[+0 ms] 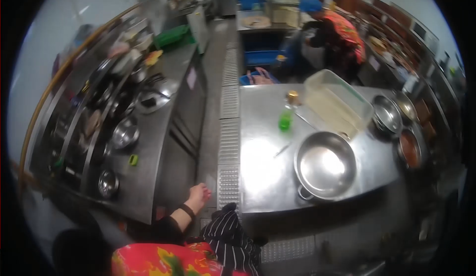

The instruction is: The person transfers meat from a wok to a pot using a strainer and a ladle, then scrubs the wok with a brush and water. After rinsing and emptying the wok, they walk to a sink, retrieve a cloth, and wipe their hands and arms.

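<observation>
My left hand (200, 195) shows at the lower middle, a dark band round its wrist, over the floor between the two metal counters. Its fingers look curled in, slightly blurred, and nothing shows in them. My right hand is not in view. Near my arm are a red patterned garment (153, 258) and a black cloth with white stripes (230, 239). On the right-hand steel table (260, 177) is a wide metal pan (326, 166), nearest to my hand among the vessels there.
A clear plastic tub (337, 102), a green-bodied bottle (285, 121) and metal bowls (386, 113) stand on the right table. The left counter (141, 177) holds bowls and a green basket (172, 36). Another person (342, 43) bends beyond the table. A floor grate (229, 147) runs between.
</observation>
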Motion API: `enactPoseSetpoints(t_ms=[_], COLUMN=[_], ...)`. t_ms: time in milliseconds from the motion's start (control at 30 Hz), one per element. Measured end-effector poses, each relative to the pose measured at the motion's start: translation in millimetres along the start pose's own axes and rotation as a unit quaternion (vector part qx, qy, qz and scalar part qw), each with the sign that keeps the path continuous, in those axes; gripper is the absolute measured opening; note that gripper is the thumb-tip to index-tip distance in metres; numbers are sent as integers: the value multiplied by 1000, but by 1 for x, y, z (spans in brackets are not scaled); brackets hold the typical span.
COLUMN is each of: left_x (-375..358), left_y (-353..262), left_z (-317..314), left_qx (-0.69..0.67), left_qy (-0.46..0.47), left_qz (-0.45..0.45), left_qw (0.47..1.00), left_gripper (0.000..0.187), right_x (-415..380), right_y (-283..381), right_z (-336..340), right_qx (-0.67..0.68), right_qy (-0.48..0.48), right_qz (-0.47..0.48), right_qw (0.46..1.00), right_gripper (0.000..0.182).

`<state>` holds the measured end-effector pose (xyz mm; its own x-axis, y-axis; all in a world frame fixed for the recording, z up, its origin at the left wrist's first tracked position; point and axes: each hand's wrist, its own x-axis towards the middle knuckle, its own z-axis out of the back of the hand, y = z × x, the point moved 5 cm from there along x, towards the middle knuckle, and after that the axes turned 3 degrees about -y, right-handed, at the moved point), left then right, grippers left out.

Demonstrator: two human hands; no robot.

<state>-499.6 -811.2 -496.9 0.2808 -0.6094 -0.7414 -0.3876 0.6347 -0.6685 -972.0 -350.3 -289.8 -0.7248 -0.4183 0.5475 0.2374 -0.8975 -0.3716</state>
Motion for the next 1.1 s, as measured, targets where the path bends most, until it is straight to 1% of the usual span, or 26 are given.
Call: enactPoseSetpoints(t_ms=[33,67,100,133,167,200,267,300,367,400,433,467,533,567,600,667,700,733,767,800,867,933,967,1033,1067,1100], left_x=[5,13,23,32,53,66,104,126,160,184,205,223,262,271,280,288,298,311,317,329,357,376,385,409,419,434], left_y=[-3,-9,-15,-25,-46,-61,-93,-114,-152,-172,-188,-209,-228,-243,-254,-282,-287,-291,-300,-304,-314,-345,-357,-396,-413,-429], left_z=[6,10,15,18,25,28,42,50,59,62,70,74,76,68,59,33,21,8,-8,-24,-57,-95,-113,-149,-170,-186], left_qx=[-2,-3,13,0,-38,-62,-82,-87,-115,-109,-135,-161,-202,-203,-225,-203,-209,-204,-195,-194,-183,-164,-149,-140,-134,-132], left_qy=[-3,-2,9,4,15,32,47,44,28,30,34,39,63,75,111,89,83,107,93,125,117,126,131,144,159,161], left_qz=[7,14,43,44,55,61,65,53,39,49,41,27,25,39,43,62,79,91,97,102,130,118,118,114,117,117], left_qw=[1000,1000,999,999,998,996,993,994,992,992,989,986,977,976,967,973,971,969,972,968,967,971,973,973,971,971], left_gripper=[11,11,11,11,11,10,9,8,8,8,8,8,10,10,11,11,11,13,15,15,17,17,17,16,15,15], right_x=[4,6,6,9,18,20,15,11,2,-1,-5,-7,-3,1,10,36,45,53,60,64,77,93,104,135,152,170], right_y=[34,71,115,163,237,291,371,409,478,513,547,574,620,638,657,689,706,722,739,756,796,836,856,903,926,953], right_z=[-1,-3,-1,6,45,78,110,126,158,172,183,194,210,221,235,269,275,278,279,275,269,260,257,255,250,244], right_qx=[126,246,314,378,445,504,494,489,530,522,529,541,532,514,496,504,499,494,501,494,498,522,526,573,576,572], right_qy=[8,18,53,89,123,163,146,146,153,157,200,239,234,240,245,284,282,281,272,282,284,311,311,316,316,339], right_qz=[37,72,97,123,180,222,295,299,318,315,336,352,372,395,418,408,409,407,399,397,391,379,378,352,352,350], right_qw=[991,966,943,913,869,818,805,806,771,777,753,726,724,723,721,706,710,715,718,720,721,698,696,669,667,659], right_gripper=[50,46,41,37,37,36,37,37,30,30,32,34,35,37,39,40,39,38,38,37,37,37,37,37,37,38])
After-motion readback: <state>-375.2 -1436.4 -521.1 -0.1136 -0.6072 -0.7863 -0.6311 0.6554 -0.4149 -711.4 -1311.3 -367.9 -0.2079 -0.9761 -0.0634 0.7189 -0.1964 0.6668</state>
